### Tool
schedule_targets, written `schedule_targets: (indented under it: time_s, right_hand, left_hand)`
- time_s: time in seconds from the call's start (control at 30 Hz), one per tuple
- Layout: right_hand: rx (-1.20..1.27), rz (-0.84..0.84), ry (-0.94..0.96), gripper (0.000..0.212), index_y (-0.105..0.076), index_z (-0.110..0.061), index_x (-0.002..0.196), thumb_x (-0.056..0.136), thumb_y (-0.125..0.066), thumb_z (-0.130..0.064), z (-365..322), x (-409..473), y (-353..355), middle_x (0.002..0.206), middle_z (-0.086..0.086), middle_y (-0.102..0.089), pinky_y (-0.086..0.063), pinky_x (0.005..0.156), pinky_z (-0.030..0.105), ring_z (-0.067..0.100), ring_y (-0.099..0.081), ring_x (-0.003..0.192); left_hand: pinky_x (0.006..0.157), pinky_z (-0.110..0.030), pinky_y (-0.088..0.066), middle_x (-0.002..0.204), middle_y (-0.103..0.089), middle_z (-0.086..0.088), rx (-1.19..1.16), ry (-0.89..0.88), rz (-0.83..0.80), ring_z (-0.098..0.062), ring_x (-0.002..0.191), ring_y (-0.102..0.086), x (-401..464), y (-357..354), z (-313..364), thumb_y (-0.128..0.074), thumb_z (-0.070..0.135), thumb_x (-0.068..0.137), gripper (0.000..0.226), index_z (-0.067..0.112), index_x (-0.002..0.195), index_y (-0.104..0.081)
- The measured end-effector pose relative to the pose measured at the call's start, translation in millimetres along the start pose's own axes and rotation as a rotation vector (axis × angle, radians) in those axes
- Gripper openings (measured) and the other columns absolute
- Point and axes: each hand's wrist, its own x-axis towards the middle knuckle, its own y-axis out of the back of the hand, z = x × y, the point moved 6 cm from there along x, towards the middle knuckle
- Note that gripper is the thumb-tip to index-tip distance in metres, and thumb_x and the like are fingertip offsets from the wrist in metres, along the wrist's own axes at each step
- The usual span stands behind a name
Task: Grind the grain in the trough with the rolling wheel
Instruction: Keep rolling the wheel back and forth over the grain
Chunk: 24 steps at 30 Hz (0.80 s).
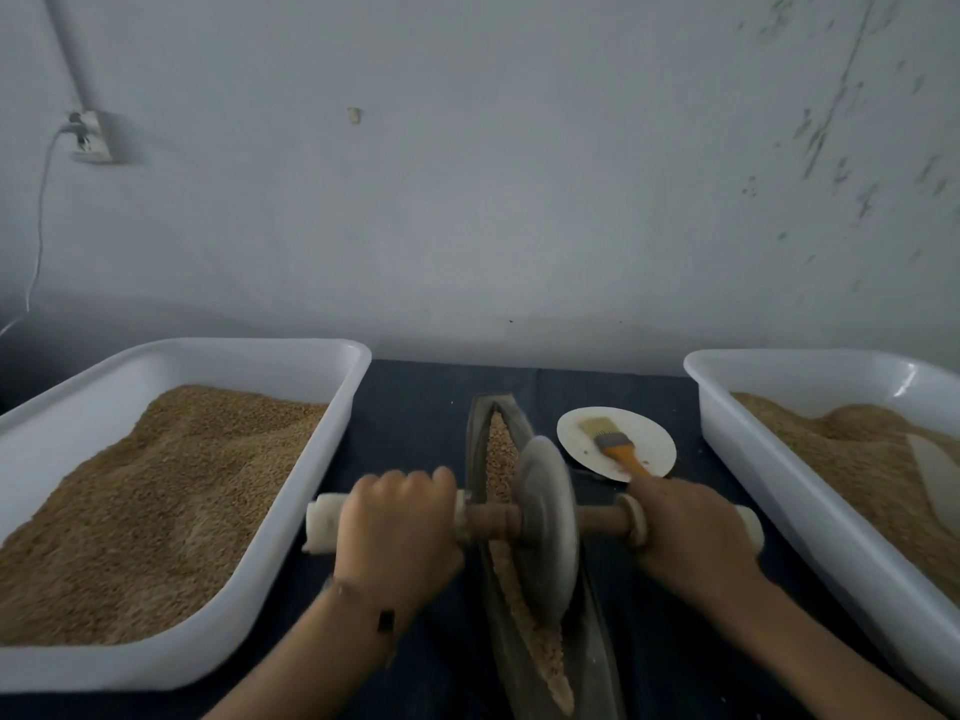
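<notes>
Hands: our left hand (pixel 397 522) and right hand (pixel 688 532) clamp the rolling wheel (pixel 545 522) axle.
Surface: dark cloth (pixel 415 423) beneath them.
Room: pale wall (pixel 519 200) beyond them.

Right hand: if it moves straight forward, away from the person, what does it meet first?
Probably the brush on the white plate, lying just beyond the right hand, which grips the wheel's handle. Depth is unclear.

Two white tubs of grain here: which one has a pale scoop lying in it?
The right-hand tub, beside the plate with the brush. A pale scoop lies on its grain; the left-hand tub holds only grain.
</notes>
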Motion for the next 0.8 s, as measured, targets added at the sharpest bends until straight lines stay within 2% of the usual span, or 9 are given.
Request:
schedule_targets:
  time_s: [0.07, 0.1, 0.23, 0.37, 0.43, 0.53, 0.6, 0.7, 0.8]
  right_hand:
    - [0.048, 0.14, 0.051, 0.037, -0.057, -0.023, 0.071, 0.054, -0.089, -0.016, -0.9, -23.8, 8.3, 0.064, -0.006, -0.054, -0.039, 0.049, 0.029, 0.015, -0.051, 0.053]
    - [0.054, 0.19, 0.069, 0.04, -0.058, -0.022, 0.07, 0.048, -0.091, -0.014, -0.3, -32.9, 11.0, 0.063, -0.006, -0.054, -0.037, 0.048, 0.029, 0.014, -0.049, 0.051]
    - [-0.009, 0.294, 0.157, 0.045, -0.063, -0.018, 0.074, 0.041, -0.09, -0.006, -1.9, -44.9, 22.0, 0.066, -0.003, -0.055, -0.034, 0.051, 0.029, 0.018, -0.05, 0.053]
    - [-0.047, 0.349, 0.245, 0.039, -0.061, -0.016, 0.068, 0.041, -0.085, -0.001, -9.6, -30.5, 29.8, 0.062, 0.0, -0.054, -0.034, 0.049, 0.029, 0.021, -0.049, 0.051]
    - [-0.058, 0.362, 0.25, 0.036, -0.06, -0.015, 0.068, 0.046, -0.086, -0.004, -12.7, -13.1, 30.0, 0.062, 0.001, -0.054, -0.032, 0.05, 0.028, 0.022, -0.05, 0.051]
    - [-0.09, 0.354, 0.223, 0.033, -0.063, -0.011, 0.072, 0.048, -0.086, -0.005, -15.4, 20.4, 21.8, 0.065, 0.004, -0.06, -0.044, 0.049, 0.034, 0.025, -0.055, 0.056]
    - [-0.108, 0.341, 0.193, 0.032, -0.061, -0.01, 0.068, 0.049, -0.085, -0.003, -16.1, 44.9, 15.5, 0.064, 0.005, -0.06, -0.046, 0.05, 0.035, 0.026, -0.056, 0.055]
    - [-0.138, 0.322, 0.166, 0.031, -0.054, -0.011, 0.063, 0.048, -0.079, 0.002, -17.5, 76.2, 10.9, 0.057, 0.006, -0.056, -0.033, 0.05, 0.03, 0.026, -0.052, 0.051]
    - [-0.164, 0.3, 0.158, 0.032, -0.054, -0.009, 0.062, 0.045, -0.075, 0.006, -18.0, 90.4, 10.2, 0.055, 0.006, -0.053, -0.026, 0.05, 0.029, 0.028, -0.05, 0.048]
  left_hand:
    - [0.046, -0.027, -0.031, 0.05, -0.046, 0.004, -0.072, -0.063, 0.11, -0.016, 0.042, -0.044, -21.2, 17.1, 10.3, -0.079, 0.022, 0.043, 0.037, 0.021, 0.059, -0.046]
    - [0.044, -0.026, -0.032, 0.049, -0.046, 0.002, -0.077, -0.069, 0.147, -0.018, 0.041, -0.044, -29.3, 22.4, 12.4, -0.08, 0.017, 0.037, 0.037, 0.019, 0.057, -0.048]
    - [0.043, -0.029, -0.035, 0.05, -0.045, 0.001, -0.05, -0.066, 0.219, -0.019, 0.043, -0.044, -47.5, 24.4, 10.6, -0.08, 0.013, 0.038, 0.035, 0.018, 0.056, -0.049]
    - [0.042, -0.027, -0.031, 0.048, -0.044, 0.002, -0.1, -0.031, 0.26, -0.019, 0.04, -0.043, -44.3, 6.6, -0.1, -0.081, 0.013, 0.037, 0.038, 0.018, 0.054, -0.047]
    - [0.043, -0.026, -0.028, 0.047, -0.044, 0.003, -0.125, 0.022, 0.274, -0.019, 0.039, -0.043, -32.3, -6.2, -8.4, -0.084, 0.013, 0.043, 0.04, 0.018, 0.054, -0.046]
    - [0.045, -0.026, -0.03, 0.047, -0.046, 0.0, -0.145, 0.083, 0.314, -0.02, 0.038, -0.043, -9.3, -24.9, -19.5, -0.08, 0.01, 0.06, 0.033, 0.015, 0.054, -0.047]
    - [0.044, -0.026, -0.033, 0.047, -0.047, -0.002, -0.147, 0.112, 0.313, -0.02, 0.039, -0.044, 7.6, -34.3, -25.9, -0.077, 0.011, 0.066, 0.03, 0.012, 0.056, -0.049]
    - [0.046, -0.027, -0.035, 0.049, -0.052, -0.006, -0.176, 0.158, 0.258, -0.023, 0.041, -0.048, 34.0, -47.6, -35.6, -0.078, 0.009, 0.067, 0.029, 0.01, 0.058, -0.05]
    - [0.056, -0.03, -0.038, 0.061, -0.059, -0.005, -0.172, 0.233, 0.144, -0.024, 0.056, -0.055, 48.8, -56.7, -43.6, -0.067, 0.017, 0.083, 0.022, 0.012, 0.068, -0.052]
